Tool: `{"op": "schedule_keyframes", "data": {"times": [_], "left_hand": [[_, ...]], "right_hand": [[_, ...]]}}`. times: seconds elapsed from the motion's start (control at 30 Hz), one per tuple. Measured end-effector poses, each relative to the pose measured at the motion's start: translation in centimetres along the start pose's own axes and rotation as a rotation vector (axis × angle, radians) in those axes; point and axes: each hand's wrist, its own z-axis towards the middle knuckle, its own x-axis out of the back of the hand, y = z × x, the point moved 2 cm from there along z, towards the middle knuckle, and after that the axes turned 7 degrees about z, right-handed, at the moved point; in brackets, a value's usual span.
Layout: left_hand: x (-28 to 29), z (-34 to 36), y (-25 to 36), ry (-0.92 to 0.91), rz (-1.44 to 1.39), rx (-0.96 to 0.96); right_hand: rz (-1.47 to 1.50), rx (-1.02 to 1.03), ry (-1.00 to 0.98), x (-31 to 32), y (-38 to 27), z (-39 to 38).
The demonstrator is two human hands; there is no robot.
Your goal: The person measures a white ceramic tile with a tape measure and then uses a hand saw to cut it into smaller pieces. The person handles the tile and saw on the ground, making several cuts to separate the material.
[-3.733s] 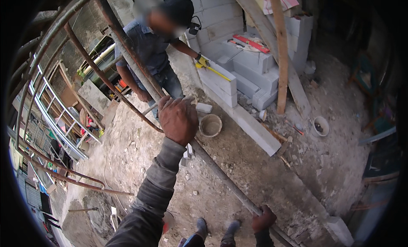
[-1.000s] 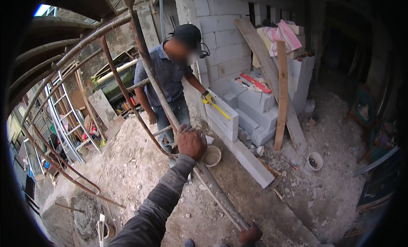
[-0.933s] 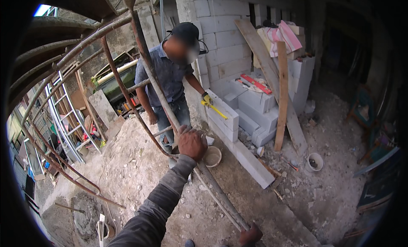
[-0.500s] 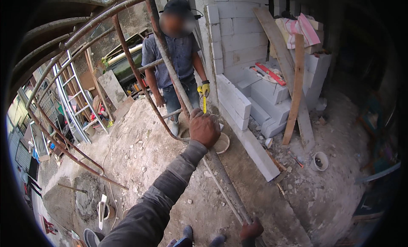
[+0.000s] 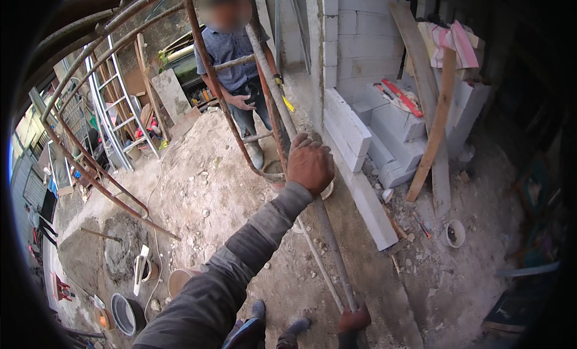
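Observation:
My left hand (image 5: 309, 164), at the end of a grey sleeve, is closed round a long metal pipe (image 5: 329, 241) that belongs to the rusty bar frame. Low at the front, my right hand (image 5: 354, 319) is closed round that pipe's lower part, beside a thinner bar (image 5: 312, 259). Beyond my left hand, behind the bars, a person (image 5: 231, 60) in a grey-blue shirt stands facing me, with an extended yellow tape measure (image 5: 286, 100) at one hand. That person's other hand (image 5: 239, 103) hangs bare at waist height.
Stacked pale blocks (image 5: 390, 133), leaning planks (image 5: 431, 139) and a red level (image 5: 401, 95) stand to the right, with a white bucket (image 5: 455, 232). Left are curved rusty bars (image 5: 78, 169), an aluminium ladder (image 5: 114, 109) and several buckets (image 5: 123, 310) on rubble-strewn ground (image 5: 180, 205).
The view has shifted, and my left hand on the pipe sits further right. The person has straightened, and the tape measure has left the blocks and now hangs near their body.

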Motion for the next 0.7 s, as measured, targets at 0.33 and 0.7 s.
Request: {"op": "schedule_keyframes", "data": {"times": [0.33, 0.7], "left_hand": [[0.4, 0.2, -0.1, -0.019, -0.021, 0.042], [6.9, -9.3, 0.7, 0.252, -0.496, 0.026]], "right_hand": [[-0.03, 0.089, 0.009, -0.3, 1.3, 0.0], [-0.102, 0.214, 0.191, -1.7, 3.9, -0.8]]}}
